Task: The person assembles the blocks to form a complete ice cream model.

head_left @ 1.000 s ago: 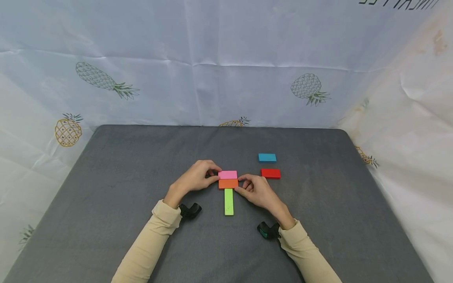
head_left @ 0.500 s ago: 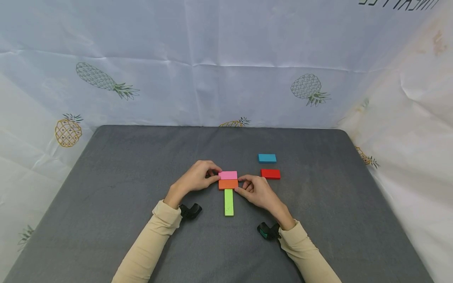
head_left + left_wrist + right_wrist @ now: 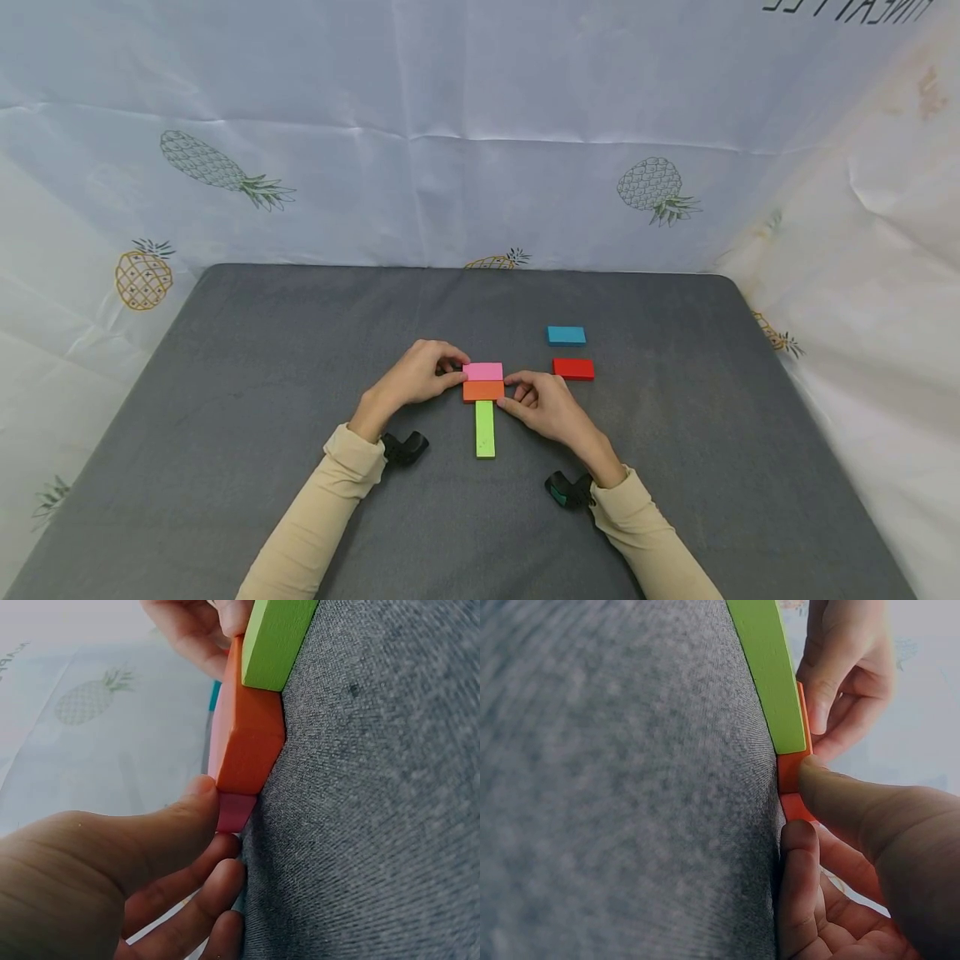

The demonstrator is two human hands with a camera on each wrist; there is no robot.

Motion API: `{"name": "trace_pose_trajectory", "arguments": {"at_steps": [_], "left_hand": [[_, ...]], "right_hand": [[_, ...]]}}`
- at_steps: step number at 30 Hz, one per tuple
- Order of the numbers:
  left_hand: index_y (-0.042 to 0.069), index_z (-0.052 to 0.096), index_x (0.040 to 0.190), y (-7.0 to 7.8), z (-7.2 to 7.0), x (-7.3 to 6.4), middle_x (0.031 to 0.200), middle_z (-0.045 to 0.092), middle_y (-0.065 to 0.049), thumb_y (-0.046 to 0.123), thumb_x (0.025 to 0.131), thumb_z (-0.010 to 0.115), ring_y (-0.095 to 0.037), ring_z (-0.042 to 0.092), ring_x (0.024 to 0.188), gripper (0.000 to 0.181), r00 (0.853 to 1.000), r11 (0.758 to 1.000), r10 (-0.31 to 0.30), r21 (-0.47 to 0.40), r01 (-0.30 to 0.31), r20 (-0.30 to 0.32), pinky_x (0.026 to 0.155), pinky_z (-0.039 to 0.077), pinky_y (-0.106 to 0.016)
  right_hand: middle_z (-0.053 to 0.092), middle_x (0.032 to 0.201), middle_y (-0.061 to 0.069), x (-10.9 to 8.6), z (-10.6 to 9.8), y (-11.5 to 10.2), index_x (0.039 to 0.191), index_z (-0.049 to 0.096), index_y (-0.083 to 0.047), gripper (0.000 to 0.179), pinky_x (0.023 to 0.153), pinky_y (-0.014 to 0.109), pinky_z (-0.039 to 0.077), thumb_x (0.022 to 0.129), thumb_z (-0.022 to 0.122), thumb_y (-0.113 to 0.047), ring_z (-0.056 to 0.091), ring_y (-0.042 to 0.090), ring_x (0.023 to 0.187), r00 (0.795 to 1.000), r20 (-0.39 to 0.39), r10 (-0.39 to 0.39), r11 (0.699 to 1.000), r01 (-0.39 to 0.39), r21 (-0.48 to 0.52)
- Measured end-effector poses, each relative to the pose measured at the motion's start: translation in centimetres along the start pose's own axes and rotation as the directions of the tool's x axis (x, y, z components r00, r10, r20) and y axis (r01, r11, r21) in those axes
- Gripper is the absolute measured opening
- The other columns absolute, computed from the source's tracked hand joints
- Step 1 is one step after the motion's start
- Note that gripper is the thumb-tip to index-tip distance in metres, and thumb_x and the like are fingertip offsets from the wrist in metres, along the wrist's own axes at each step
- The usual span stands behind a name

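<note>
My left hand pinches the left end of a pink block between thumb and index finger; in the left wrist view the thumb lies where pink meets the orange block. Directly in front of the pink one, the orange block lies flush against it. My right hand holds the orange block's right end, thumb at its near corner, index finger along the far side and partly hidden in the right wrist view. A light green block runs lengthwise toward me, its far end touching the orange block's middle.
A red block lies just beyond my right hand, and a blue block sits behind it. All rest on a grey cloth-covered table. A pale curtain with pineapple prints stands behind the far edge.
</note>
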State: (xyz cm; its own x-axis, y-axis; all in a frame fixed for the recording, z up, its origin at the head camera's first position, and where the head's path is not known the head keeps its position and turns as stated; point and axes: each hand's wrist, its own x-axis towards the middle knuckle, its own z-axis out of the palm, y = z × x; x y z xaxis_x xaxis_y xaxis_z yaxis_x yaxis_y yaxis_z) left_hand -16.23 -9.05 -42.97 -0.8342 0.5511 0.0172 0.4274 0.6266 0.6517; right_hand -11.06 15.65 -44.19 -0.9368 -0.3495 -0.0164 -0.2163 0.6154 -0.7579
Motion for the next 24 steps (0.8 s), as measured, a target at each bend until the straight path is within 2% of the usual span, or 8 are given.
{"name": "trace_pose_trajectory", "arguments": {"at_steps": [5,11,24], "left_hand": [[0.002,0.074,0.118,0.06,0.04,-0.06,0.106,0.075,-0.012,0.015,0.096,0.073,-0.013,0.067,0.086,0.026,1.0,1.0,-0.013,-0.009,0.013,-0.005,0.077,0.055,-0.029],[0.0,0.074,0.116,0.08,-0.02,-0.25,0.104,0.076,-0.013,0.014,0.095,0.073,-0.015,0.068,0.085,0.026,1.0,1.0,0.004,-0.011,-0.005,-0.021,0.078,0.057,-0.033],[0.001,0.075,0.116,-0.12,0.22,-0.22,0.102,0.075,-0.011,0.015,0.095,0.073,-0.013,0.067,0.083,0.025,1.0,1.0,0.003,-0.014,-0.003,-0.017,0.075,0.055,-0.029]], "right_hand": [[0.066,0.078,0.005,-0.02,0.02,-0.03,0.116,0.071,0.002,0.032,0.059,0.018,0.048,0.091,0.079,-0.016,0.055,0.006,0.062,1.0,0.002,-0.005,1.0,0.005,0.0],[0.066,0.079,0.005,0.02,0.03,0.03,0.117,0.071,0.002,0.032,0.059,0.018,0.048,0.091,0.079,-0.016,0.056,0.006,0.063,1.0,0.007,-0.008,1.0,0.008,0.001],[0.066,0.078,0.005,-0.08,-0.21,0.27,0.121,0.071,0.003,0.037,0.059,0.018,0.049,0.091,0.079,-0.017,0.056,0.005,0.062,1.0,0.023,-0.009,1.0,0.009,0.008]]}}
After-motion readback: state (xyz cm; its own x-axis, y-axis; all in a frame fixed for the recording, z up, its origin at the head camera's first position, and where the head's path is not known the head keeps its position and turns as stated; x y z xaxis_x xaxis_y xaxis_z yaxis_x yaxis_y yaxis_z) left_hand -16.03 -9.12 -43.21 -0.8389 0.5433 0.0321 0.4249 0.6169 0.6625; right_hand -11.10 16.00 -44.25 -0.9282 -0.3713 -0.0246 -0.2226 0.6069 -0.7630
